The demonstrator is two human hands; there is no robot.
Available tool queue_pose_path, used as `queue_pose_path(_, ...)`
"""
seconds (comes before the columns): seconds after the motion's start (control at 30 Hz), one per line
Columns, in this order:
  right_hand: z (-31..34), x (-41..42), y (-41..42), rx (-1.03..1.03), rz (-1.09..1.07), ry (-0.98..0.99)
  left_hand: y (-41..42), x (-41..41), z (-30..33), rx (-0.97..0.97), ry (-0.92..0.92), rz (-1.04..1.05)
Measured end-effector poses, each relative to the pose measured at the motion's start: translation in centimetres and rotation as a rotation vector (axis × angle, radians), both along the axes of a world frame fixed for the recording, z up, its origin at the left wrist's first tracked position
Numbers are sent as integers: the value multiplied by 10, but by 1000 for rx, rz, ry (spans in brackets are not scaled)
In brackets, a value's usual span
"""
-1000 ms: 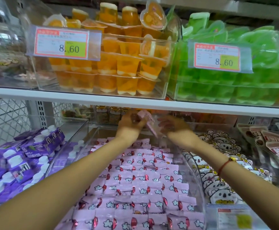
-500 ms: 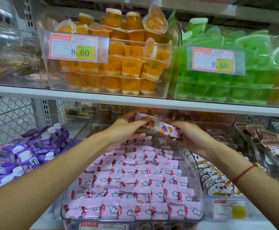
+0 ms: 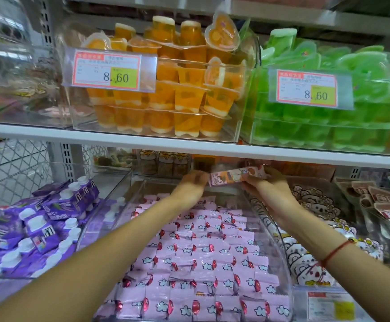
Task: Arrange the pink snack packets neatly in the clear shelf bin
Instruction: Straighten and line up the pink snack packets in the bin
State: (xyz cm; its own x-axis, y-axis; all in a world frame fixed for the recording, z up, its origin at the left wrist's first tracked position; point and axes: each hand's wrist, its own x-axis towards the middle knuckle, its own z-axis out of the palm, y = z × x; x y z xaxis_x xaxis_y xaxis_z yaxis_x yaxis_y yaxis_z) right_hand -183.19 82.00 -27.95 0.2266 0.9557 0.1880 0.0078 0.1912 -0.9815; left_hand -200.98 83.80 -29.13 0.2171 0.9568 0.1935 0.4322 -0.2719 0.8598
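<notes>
1. A pink packet (image 3: 237,175) was held up between the two hands, above the far end of the bin (image 3: 282,240) and just under the upper shelf (image 3: 143,145).
2. The right hand (image 3: 267,184) pinched the packet's right end, fingers curled round it. The left hand (image 3: 193,184) met its left end; blur made it impossible to tell whether those fingers gripped or only touched it.
3. Below and nearer than both hands, the bin was packed with rows of packets (image 3: 201,263), mostly flat and overlapping, with a looser patch at the far end, directly beneath the hands.
4. Judged step: placing one stray packet into the back row. Most of the arranging looked done.
5. The next move would call for lowering the packet flat into the far gap, turned to match the rows, without disturbing the neat ones.
6. Left of the left hand lay purple pouches (image 3: 38,217) in a neighbouring bin; right of the right hand were cartoon-printed packs (image 3: 317,201).
7. Above the hands, the upper shelf carried orange jelly cups (image 3: 177,101) and green ones (image 3: 328,126), each behind a price tag.
</notes>
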Motion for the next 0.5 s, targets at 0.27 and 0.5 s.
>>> queue_pose_path(0.27, -6, -1, 16, 76, -73, -740, 21, -2, -26, 91, 740, -137)
queue_pose_path(0.5, 4, -6, 34, 105, -20, -1185, 29, -15, -24, 179, 871, -105)
